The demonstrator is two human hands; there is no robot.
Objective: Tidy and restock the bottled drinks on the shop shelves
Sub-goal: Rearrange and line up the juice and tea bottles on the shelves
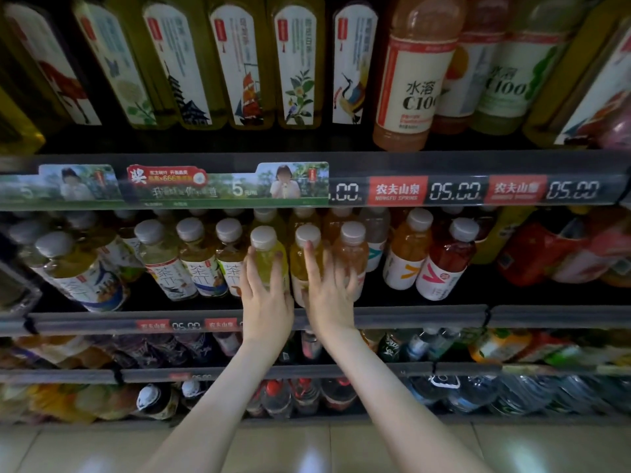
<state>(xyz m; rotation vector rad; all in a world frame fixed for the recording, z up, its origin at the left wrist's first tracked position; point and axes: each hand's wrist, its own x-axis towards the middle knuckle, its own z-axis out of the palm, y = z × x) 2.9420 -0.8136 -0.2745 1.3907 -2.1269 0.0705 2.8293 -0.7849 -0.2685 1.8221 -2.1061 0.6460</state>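
On the second shelf (426, 315) stand rows of white-capped drink bottles. My left hand (264, 295) wraps around a yellow-green bottle (268, 254) at the front of the row. My right hand (329, 295) lies over two neighbours: its forefinger runs up an amber bottle (304, 264) to just under the cap, and its other fingers spread onto an orange-pink bottle (351, 254). All three bottles stand upright. Their labels are mostly hidden by my hands.
Tea bottles (201, 261) fill the shelf to the left, orange and red juice bottles (444, 264) to the right. Tall labelled bottles (415, 73) stand on the shelf above, behind a price rail (454, 191). Lower shelves hold more bottles; tiled floor (85, 448) lies below.
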